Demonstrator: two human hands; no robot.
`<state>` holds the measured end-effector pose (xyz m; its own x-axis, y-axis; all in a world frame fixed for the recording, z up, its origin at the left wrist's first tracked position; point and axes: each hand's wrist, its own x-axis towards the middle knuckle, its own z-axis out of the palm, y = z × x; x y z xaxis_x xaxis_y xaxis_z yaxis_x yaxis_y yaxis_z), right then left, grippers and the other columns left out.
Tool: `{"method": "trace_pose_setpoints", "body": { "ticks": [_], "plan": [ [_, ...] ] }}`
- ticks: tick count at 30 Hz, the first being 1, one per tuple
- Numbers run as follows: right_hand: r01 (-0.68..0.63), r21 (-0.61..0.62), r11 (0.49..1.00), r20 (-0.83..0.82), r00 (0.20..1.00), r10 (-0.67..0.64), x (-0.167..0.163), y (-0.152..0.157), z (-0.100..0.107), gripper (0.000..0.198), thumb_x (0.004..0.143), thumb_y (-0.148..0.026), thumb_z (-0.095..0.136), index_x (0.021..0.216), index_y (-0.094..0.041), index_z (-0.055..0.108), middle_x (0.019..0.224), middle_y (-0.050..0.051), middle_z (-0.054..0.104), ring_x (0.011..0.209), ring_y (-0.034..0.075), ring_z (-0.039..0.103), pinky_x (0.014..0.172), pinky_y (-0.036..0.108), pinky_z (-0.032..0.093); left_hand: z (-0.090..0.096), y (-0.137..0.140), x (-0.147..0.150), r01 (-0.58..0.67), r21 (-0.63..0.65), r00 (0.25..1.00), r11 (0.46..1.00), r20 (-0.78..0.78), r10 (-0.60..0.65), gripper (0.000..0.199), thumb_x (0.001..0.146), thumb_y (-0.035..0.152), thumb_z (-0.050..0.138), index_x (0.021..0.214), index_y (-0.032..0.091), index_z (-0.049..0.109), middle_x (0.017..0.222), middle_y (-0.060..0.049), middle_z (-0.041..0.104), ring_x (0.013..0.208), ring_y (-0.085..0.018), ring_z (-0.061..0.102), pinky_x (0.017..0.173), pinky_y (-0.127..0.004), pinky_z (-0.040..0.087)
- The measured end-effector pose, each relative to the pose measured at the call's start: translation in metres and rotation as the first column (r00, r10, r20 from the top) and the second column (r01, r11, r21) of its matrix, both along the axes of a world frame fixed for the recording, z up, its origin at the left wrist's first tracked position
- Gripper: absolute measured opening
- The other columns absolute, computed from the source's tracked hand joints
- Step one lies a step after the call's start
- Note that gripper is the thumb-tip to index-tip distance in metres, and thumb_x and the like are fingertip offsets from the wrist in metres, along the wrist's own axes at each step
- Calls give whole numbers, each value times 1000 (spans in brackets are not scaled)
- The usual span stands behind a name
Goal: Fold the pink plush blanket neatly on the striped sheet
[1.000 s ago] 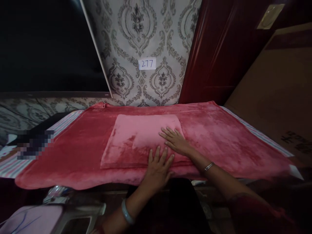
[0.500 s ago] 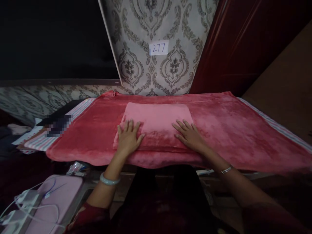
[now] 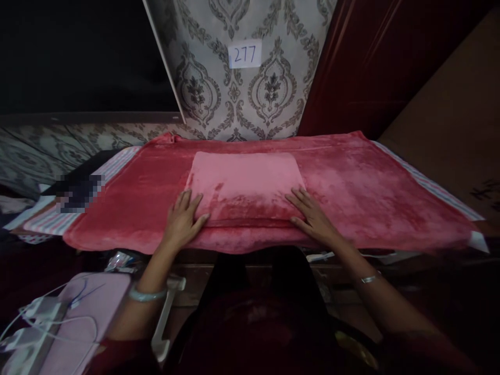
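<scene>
A folded pink plush cloth (image 3: pixel 246 174) lies as a flat rectangle near the middle of a larger red-pink plush blanket (image 3: pixel 128 200). Its near part looks darker and rubbed. At its left edge rests my left hand (image 3: pixel 183 219), palm down with the fingers spread. My right hand (image 3: pixel 312 216) lies at the right edge, fingers stretched out and touching the cloth. Neither hand grips anything. A bangle shows on each wrist.
Striped cloth (image 3: pixel 42 221) shows beyond the blanket at both sides. A dark screen (image 3: pixel 78 57) stands at the back left, a red panel (image 3: pixel 351 62) at the back right. Below left, a white power strip (image 3: pixel 35 333) with cables lies on a pink surface (image 3: pixel 94 297).
My left hand has slid left, from on top of the folded cloth to its left edge. My right hand has shifted to the right edge. The view has tilted slightly down.
</scene>
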<state>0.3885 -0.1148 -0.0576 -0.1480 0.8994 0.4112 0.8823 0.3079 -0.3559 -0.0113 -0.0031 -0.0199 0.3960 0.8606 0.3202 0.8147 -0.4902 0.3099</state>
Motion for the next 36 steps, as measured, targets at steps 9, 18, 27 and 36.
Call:
{"method": "trace_pose_setpoints", "body": {
  "ticks": [9, 18, 27, 36],
  "plan": [
    [349, -62, 935, -453, 825, -338, 15, -12, -10, 62, 100, -62, 32, 141, -23, 59, 141, 9, 61, 135, 28, 53, 118, 52, 36, 11, 14, -26, -165, -399, 821, 902, 451, 350, 66, 90, 54, 53, 142, 13, 55, 142, -15, 61, 134, -30, 55, 115, -45, 41],
    [311, -296, 903, -440, 795, -418, 33, 23, -1, 71, 87, -58, 59, 145, -18, 55, 115, 13, 72, 100, 30, 69, 97, 48, 54, 28, 46, -17, -78, -577, 806, 813, 443, 392, 56, 79, 49, 72, 121, 12, 68, 123, -15, 72, 120, -34, 64, 109, -46, 47],
    [143, -302, 942, -701, 637, -322, 24, 11, 2, 78, 90, -58, 57, 156, -23, 38, 142, 12, 59, 122, 32, 63, 102, 51, 53, 14, 43, -29, 23, -630, 642, 777, 604, 471, 84, 80, 43, 75, 152, 14, 42, 142, -18, 60, 130, -28, 59, 112, -43, 44],
    [50, -291, 955, -573, 790, -216, 26, -18, 14, 76, 80, -24, 45, 156, -25, 39, 150, 2, 53, 129, 28, 58, 105, 51, 52, 17, 31, -49, 302, -513, 676, 804, 709, 198, 98, 76, 51, 68, 161, 24, 26, 143, -14, 61, 126, -31, 62, 106, -45, 50]
  ]
}}
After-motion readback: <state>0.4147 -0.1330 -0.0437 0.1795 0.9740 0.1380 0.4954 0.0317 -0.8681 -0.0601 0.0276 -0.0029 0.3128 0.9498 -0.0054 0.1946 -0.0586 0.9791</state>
